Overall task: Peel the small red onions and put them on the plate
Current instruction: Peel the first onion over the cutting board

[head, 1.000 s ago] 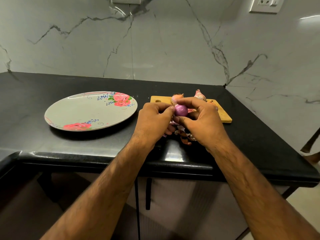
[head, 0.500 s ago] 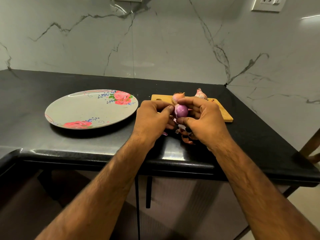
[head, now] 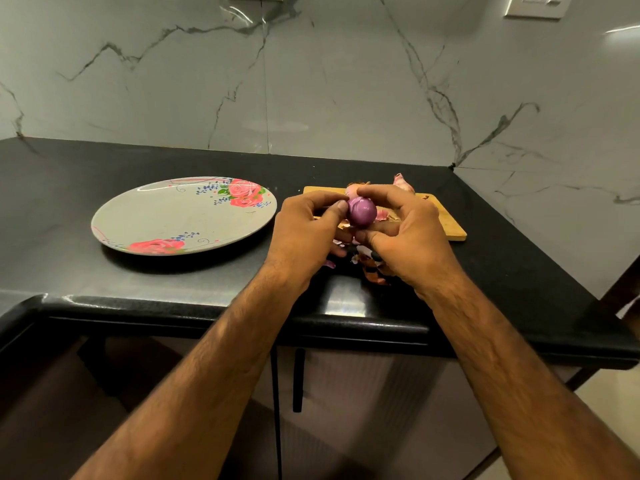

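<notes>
Left forearm (head: 225, 368): bare down to the frame's lower edge, covered in fine dark hair.
Right forearm (head: 500, 368): bare as well, the same fine hair along its length.
Left hand (head: 306, 233): bare, 1 short-cut thumbnail showing.
Right hand (head: 414, 237): bare, faint hair across the back.

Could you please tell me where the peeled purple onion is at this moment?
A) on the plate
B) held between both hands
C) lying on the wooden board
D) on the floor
B: the right hand grips the onion and the left hand pinches it, to the right of the plate.
</notes>
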